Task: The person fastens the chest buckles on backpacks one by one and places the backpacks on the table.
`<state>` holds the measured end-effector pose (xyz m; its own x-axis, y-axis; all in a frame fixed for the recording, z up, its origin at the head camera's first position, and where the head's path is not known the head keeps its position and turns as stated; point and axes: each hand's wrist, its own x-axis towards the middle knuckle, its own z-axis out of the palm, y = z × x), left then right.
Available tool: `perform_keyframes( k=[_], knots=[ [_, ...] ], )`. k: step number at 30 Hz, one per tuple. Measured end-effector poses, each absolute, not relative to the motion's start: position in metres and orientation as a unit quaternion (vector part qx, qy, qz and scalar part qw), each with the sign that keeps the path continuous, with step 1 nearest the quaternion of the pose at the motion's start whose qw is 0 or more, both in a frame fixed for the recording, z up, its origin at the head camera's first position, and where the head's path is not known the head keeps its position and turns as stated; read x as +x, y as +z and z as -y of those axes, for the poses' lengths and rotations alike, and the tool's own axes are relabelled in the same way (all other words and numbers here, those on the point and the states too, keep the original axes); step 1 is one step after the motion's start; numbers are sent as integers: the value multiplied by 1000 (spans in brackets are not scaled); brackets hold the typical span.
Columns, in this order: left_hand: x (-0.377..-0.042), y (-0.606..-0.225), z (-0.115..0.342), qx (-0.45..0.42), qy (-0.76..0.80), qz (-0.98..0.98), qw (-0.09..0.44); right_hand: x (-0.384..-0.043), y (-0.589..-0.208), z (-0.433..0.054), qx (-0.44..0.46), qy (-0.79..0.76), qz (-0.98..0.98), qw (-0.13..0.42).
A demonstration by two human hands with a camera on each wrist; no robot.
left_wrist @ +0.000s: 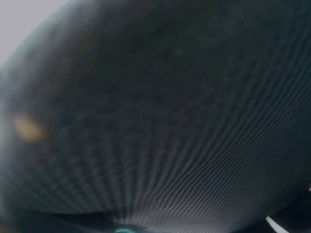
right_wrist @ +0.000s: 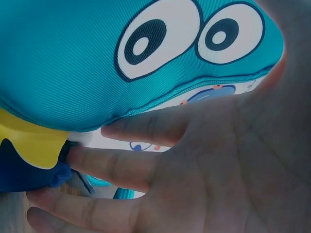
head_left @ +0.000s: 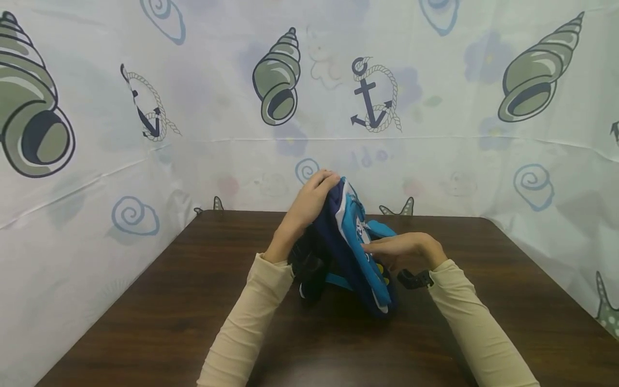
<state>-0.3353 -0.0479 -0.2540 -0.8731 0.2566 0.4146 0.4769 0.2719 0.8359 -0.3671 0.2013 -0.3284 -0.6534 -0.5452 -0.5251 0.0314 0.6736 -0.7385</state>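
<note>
A child's blue backpack (head_left: pixel 355 242) stands tilted on the table, its teal front turned to the right. At its top, my left hand (head_left: pixel 311 196) grips the edge with fingers bent over it. Dark ribbed fabric (left_wrist: pixel 160 121) fills most of the left wrist view, hiding that hand almost entirely. Against the front is my right hand (head_left: pixel 403 247), and its fingers reach out straight in the right wrist view. Above them spreads a teal panel (right_wrist: pixel 63 63) with two cartoon eyes and a seamed lower edge. A yellow patch (right_wrist: pixel 34 141) lies left of the fingertips.
Black straps (head_left: pixel 309 266) hang at the backpack's left side, beside my left wrist. The dark wooden table (head_left: pixel 193 301) extends around the bag. Behind it and along both sides hangs a white printed curtain (head_left: pixel 213 107).
</note>
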Motion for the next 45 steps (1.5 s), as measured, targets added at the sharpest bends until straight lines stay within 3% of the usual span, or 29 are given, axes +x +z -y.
perform_keyframes(
  k=[20,27,35,45],
  knots=[
    [-337,-257,42,-268,-621,735,56,-370,-328,-207,-172,-350,-838,381],
    [-335,-255,38,-287,-527,793,110,-372,-330,-208,-179,-344,-845,368],
    [-332,-255,37,-278,-511,804,124,-371,-332,-209,-169,-352,-842,372],
    [-332,-255,42,-324,-529,780,82,-371,-331,-209,-174,-348,-844,368]
  ],
)
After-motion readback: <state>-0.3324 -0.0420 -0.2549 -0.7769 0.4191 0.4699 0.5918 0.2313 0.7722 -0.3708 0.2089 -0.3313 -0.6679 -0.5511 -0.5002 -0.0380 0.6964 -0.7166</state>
